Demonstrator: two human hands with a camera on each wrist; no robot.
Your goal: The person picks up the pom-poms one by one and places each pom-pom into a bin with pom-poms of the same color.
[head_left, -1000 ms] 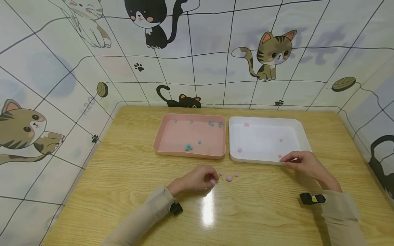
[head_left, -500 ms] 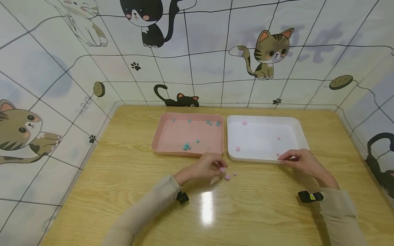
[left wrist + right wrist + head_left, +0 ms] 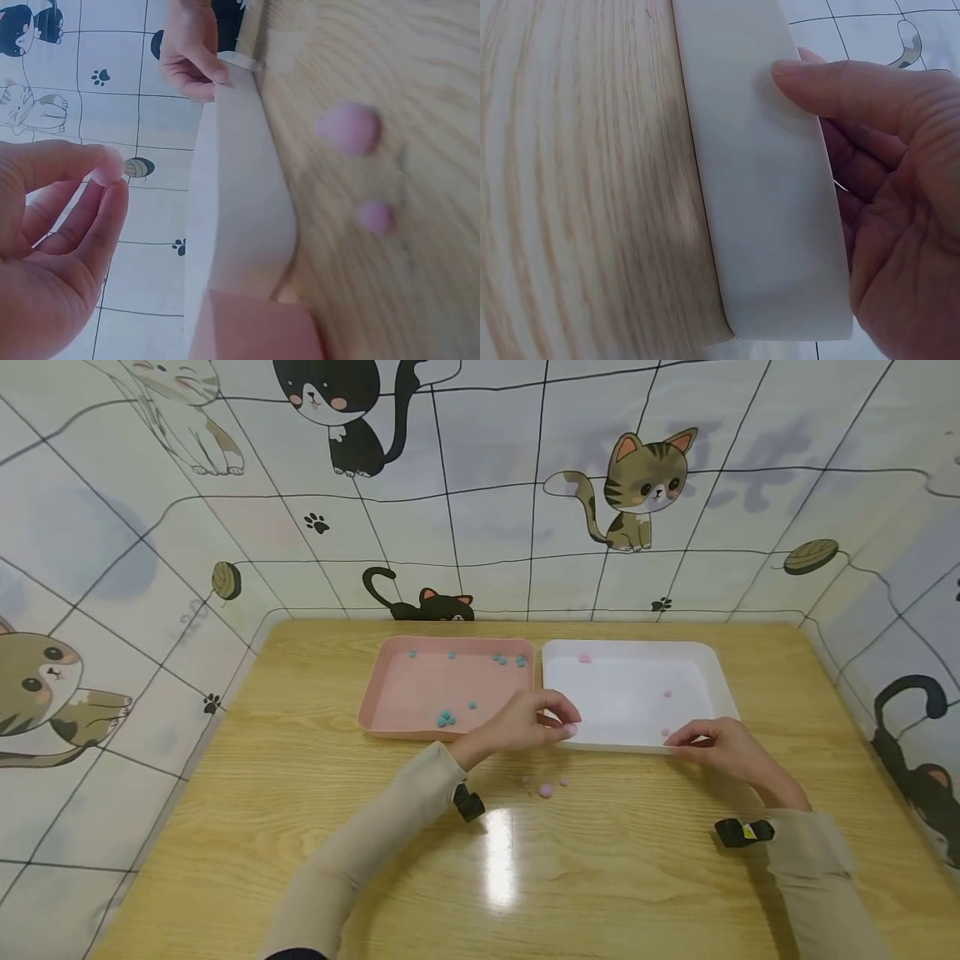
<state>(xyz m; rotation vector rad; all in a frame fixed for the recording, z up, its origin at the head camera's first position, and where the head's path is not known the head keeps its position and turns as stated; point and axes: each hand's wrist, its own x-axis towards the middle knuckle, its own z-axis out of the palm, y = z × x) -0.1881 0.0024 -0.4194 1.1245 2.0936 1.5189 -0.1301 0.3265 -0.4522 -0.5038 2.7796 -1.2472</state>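
Observation:
My left hand (image 3: 525, 724) pinches a small pink ball (image 3: 109, 166) between thumb and fingertips, held over the near left corner of the white tray (image 3: 626, 689). My right hand (image 3: 727, 748) grips the near rim of that tray toward its right side, thumb against the outer wall and fingers inside. Within the white tray lie a few pink pieces, one of them a pink ball (image 3: 667, 694) toward the right. On the table in front of the trays rest several loose balls, the largest a pink ball (image 3: 545, 791).
A pink tray (image 3: 397, 697) stands close beside the white one on the left, with several teal balls (image 3: 446, 718) scattered in it. Both stand on a wooden table (image 3: 585, 877). A cat-patterned sheet (image 3: 495, 510) rises behind and at the sides.
My left hand, with the pink ball in its pinch, has moved from the loose balls on the table up and right to the white tray. My right hand keeps its grip on the rim.

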